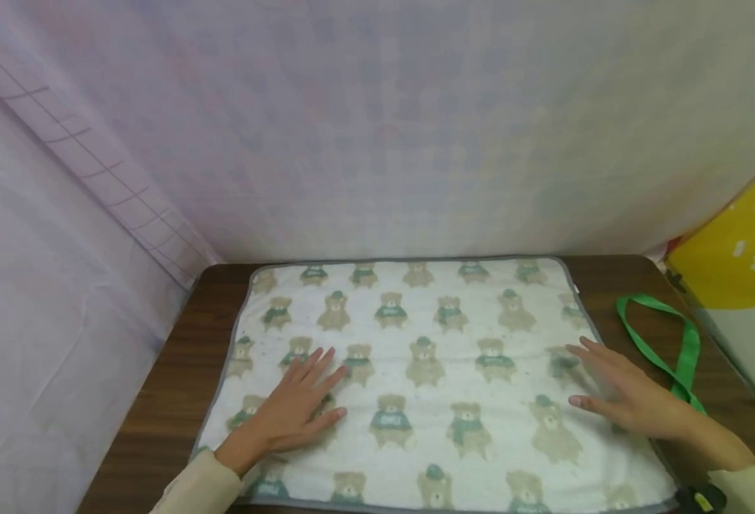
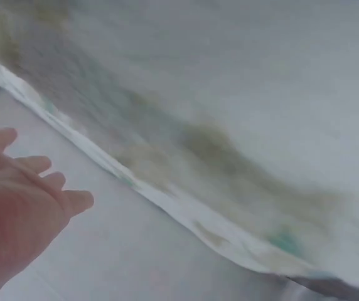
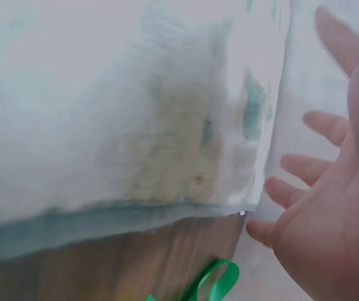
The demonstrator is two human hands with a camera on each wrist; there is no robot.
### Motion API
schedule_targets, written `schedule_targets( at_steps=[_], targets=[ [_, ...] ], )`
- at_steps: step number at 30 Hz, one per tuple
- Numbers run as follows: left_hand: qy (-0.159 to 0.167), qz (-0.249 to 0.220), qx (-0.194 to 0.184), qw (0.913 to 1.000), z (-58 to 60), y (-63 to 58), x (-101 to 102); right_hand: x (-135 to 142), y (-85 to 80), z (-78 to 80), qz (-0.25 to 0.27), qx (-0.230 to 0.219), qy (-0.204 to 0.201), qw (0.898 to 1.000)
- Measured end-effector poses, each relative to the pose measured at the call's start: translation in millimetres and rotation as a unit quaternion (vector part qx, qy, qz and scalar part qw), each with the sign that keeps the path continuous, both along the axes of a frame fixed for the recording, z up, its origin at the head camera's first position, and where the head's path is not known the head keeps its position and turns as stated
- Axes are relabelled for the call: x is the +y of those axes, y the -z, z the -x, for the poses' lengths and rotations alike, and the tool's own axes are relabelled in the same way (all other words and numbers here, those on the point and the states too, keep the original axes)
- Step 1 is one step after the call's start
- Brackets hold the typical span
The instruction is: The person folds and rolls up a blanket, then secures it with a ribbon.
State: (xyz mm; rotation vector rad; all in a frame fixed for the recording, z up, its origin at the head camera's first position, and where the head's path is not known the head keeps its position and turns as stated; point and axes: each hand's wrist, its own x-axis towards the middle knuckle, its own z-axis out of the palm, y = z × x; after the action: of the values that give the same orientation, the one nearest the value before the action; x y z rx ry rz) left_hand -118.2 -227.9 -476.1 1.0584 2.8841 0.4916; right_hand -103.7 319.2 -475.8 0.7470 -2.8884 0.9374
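Note:
A white cloth (image 1: 416, 400) with a grey border and a print of bears in green clothing is spread flat over the dark wooden table. My left hand (image 1: 297, 407) is over its left part, fingers spread and holding nothing. Over the right edge is my right hand (image 1: 634, 396), thumb apart from the straight fingers, also without anything in it. Whether either palm touches the cloth I cannot tell. The left wrist view shows the left hand (image 2: 22, 207) with fingers extended, the cloth (image 2: 186, 150) blurred. In the right wrist view the right hand (image 3: 330, 169) is spread beside the cloth (image 3: 167, 125).
A looped green ribbon (image 1: 687, 350) lies on the table (image 1: 153, 400), right of the cloth. A small black object with a yellow mark (image 1: 701, 500) is at the lower right. Pale curtains (image 1: 390, 143) hang behind and to the left. Something yellow with white marks (image 1: 737, 250) is at the right.

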Motion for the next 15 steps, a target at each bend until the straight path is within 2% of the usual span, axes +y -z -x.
schedule_targets(
  at_steps=[3,6,12,15],
  targets=[
    [0.017,0.013,-0.012,0.9997,2.9,0.2,13.2,0.3,-4.0,11.0,0.002,-0.014,0.018,1.0],
    [0.04,0.026,-0.028,0.9985,4.6,0.7,26.7,1.9,-6.1,22.2,-0.008,0.0,0.026,1.0],
    [0.115,0.042,-0.059,0.9907,3.1,1.5,59.5,3.8,-3.5,46.7,-0.022,0.056,0.013,0.998],
    [0.15,0.051,-0.073,0.9846,0.4,1.1,77.9,2.9,-5.5,59.7,-0.022,0.051,0.019,0.998]
  ],
)
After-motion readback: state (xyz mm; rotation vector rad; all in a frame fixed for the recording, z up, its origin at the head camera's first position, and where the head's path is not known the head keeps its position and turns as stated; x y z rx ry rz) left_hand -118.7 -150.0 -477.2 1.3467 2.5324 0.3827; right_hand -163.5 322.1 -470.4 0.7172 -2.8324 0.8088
